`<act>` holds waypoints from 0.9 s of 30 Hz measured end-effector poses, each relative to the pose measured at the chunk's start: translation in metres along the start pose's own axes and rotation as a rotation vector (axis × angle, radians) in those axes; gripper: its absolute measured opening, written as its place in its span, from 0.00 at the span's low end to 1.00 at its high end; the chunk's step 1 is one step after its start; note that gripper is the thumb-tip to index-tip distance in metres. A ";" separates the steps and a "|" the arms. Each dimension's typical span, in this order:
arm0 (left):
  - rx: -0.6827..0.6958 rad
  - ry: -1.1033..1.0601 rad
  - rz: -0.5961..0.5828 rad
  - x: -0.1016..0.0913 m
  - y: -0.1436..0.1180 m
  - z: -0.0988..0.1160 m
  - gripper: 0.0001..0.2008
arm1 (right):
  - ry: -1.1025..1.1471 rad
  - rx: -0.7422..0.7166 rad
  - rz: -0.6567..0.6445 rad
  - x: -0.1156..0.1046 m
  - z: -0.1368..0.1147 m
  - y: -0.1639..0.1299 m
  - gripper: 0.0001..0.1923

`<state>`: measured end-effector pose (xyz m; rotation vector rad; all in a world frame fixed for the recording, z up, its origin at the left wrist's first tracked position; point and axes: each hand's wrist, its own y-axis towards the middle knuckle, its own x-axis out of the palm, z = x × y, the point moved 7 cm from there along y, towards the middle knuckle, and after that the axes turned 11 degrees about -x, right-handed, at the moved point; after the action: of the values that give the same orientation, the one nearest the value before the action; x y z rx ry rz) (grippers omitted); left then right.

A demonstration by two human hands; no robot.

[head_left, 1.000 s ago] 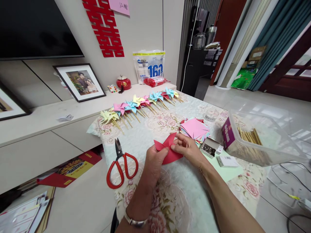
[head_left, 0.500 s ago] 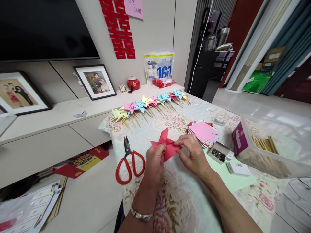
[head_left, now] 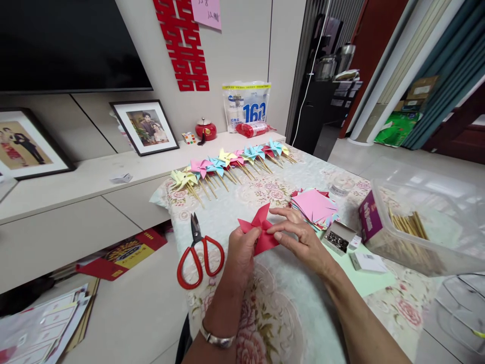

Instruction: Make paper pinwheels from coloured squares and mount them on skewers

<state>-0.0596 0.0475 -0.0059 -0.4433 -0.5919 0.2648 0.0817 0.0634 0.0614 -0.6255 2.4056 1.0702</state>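
Note:
A red paper pinwheel (head_left: 261, 218), partly folded, is held above the flowered tablecloth. My left hand (head_left: 243, 247) grips it from the lower left, the thumb pressed on its middle. From the right, my right hand (head_left: 299, 235) has its thumb and middle finger on the right-hand blade, with the index finger stretched out above. The fingertips cover part of that blade. Left of my left hand lie scissors (head_left: 196, 235) with red handles, their blades nearly together. A stack of cut coloured paper squares (head_left: 315, 206) is beyond my right hand.
Finished pinwheels (head_left: 215, 166) on sticks line the table's far edge. At right are an open box of small metal pins (head_left: 336, 241), a small white box (head_left: 367, 263), a tape roll (head_left: 341, 186), and a clear plastic bin (head_left: 405, 247) with sticks.
My right hand has shifted inward over the pinwheel, and the right blade's tip that stuck out is now under its fingers. My left hand keeps its hold.

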 end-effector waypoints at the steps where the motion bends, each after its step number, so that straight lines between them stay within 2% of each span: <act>1: -0.001 0.019 -0.012 0.000 0.001 -0.001 0.04 | 0.016 0.018 -0.014 0.001 0.003 -0.001 0.11; 7: -0.035 -0.006 -0.003 0.001 -0.002 -0.002 0.06 | 0.097 0.090 -0.034 -0.003 0.013 -0.004 0.13; 13: -0.040 -0.011 0.017 -0.001 -0.004 0.002 0.06 | 0.118 0.054 -0.075 -0.002 0.011 -0.006 0.24; 18: -0.044 -0.009 0.041 -0.001 -0.004 0.003 0.05 | 0.115 0.040 -0.103 0.000 0.010 -0.007 0.22; 24: -0.070 -0.036 0.061 0.000 -0.006 0.004 0.08 | 0.112 0.057 -0.168 0.000 0.008 -0.009 0.29; 27: -0.084 -0.039 0.048 0.001 -0.007 0.004 0.07 | 0.088 0.062 -0.182 0.001 0.007 -0.009 0.29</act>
<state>-0.0604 0.0428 0.0008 -0.5351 -0.6323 0.2959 0.0871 0.0634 0.0510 -0.8673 2.3914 0.9062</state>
